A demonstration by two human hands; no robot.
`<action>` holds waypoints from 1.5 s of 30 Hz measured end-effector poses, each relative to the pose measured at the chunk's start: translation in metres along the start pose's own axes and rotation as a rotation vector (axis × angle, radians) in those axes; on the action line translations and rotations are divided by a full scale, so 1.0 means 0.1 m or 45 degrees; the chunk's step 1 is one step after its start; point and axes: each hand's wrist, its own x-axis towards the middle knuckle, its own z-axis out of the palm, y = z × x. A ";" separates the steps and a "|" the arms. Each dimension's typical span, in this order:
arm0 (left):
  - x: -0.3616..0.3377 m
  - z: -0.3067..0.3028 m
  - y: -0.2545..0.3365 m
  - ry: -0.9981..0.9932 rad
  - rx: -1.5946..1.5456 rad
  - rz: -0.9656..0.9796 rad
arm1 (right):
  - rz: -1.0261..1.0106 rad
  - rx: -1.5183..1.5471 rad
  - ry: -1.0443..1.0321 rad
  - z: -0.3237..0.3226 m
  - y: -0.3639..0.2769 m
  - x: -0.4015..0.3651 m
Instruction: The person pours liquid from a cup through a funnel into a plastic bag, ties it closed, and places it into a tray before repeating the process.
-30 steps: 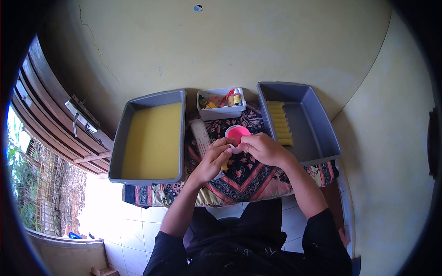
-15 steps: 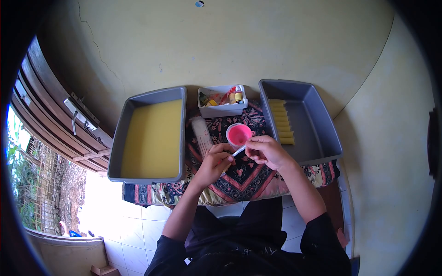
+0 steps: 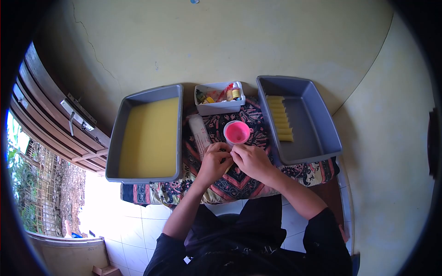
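Note:
My left hand (image 3: 215,162) and my right hand (image 3: 251,160) meet fingertip to fingertip above the front of the cloth-covered table. Both are closed on a narrow plastic sleeve, now mostly hidden by the fingers; a yellowish bit (image 3: 228,169) shows just below the left fingers. Right behind the hands stands a pink funnel (image 3: 237,132) in a whitish container. A long packet of clear plastic sleeves with red print (image 3: 199,131) lies beyond my left hand.
To the left is a grey tub (image 3: 180,133) of yellow liquid. On the right, another grey tub (image 3: 306,124) holds a row of yellow filled tubes (image 3: 280,118). A small white bin (image 3: 220,108) with bottles stands at the back, against the wall.
My right hand has moved left and down to meet my left hand. The whitish twisted length of sleeve that stretched between them is now covered by the fingers.

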 end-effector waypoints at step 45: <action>-0.06 0.04 -0.14 -0.025 -0.265 0.130 | 0.044 0.848 0.227 0.17 0.10 -0.26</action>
